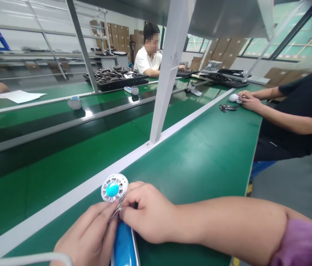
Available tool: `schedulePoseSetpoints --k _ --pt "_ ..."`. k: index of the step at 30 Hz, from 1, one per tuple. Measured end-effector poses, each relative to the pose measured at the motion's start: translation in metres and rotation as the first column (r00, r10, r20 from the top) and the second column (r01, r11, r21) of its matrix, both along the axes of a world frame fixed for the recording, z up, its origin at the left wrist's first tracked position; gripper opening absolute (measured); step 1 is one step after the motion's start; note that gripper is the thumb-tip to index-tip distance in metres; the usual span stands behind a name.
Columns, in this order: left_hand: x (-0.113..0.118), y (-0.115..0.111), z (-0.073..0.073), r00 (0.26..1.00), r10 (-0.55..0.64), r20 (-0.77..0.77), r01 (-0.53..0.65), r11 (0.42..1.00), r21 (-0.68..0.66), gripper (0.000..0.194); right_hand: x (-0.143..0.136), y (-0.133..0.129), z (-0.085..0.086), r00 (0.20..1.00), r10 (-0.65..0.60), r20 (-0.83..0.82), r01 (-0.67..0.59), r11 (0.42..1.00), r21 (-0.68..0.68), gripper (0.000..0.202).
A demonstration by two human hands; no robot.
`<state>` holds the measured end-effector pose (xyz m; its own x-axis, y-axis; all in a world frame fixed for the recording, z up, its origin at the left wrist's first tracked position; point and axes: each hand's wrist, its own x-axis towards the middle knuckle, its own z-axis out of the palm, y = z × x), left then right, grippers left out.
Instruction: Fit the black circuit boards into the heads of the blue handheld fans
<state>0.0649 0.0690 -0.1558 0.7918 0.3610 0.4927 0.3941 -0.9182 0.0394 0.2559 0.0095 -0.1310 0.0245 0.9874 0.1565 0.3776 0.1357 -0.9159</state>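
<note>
At a green workbench (200, 159), left fingers (99, 214) gripping a handheld fan (113, 189), right fingers (130, 218) closed — pinching its neck

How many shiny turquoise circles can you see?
1: the turquoise circle in the middle of the white, round, slotted plastic head by the person's left hand. Others may be hidden.

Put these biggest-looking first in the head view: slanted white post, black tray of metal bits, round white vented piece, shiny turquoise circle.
1. Slanted white post
2. Black tray of metal bits
3. Round white vented piece
4. Shiny turquoise circle
The tray is farther away.
</note>
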Motion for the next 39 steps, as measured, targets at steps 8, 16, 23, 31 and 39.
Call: schedulePoseSetpoints --k 8,16,23,31,39 --pt "-0.003 -0.001 -0.002 1.000 -0.012 -0.026 0.013 0.999 0.044 0.031 0.003 0.001 0.004 0.998 0.057 0.022 -0.055 0.995 -0.082 0.021" --pt "0.004 -0.006 0.010 0.985 0.170 0.022 -0.171 0.985 0.018 0.024 0.002 -0.001 0.007 0.994 0.039 0.097 -0.040 0.999 0.002 0.030" --pt "-0.004 0.005 0.002 0.998 0.051 -0.040 -0.049 0.998 0.045 0.027 0.003 0.000 0.007 0.995 0.039 0.094 -0.038 0.999 -0.014 0.032" --pt "0.008 -0.005 0.019 0.986 0.162 0.031 -0.163 0.987 0.012 0.021 0.000 -0.003 0.009 0.992 0.028 0.124 -0.039 0.995 0.089 0.022" --pt "0.013 -0.006 0.025 0.986 0.138 0.098 -0.140 0.990 0.013 0.013 -0.001 -0.004 0.007 0.988 -0.029 0.151 -0.001 0.981 0.195 0.010"
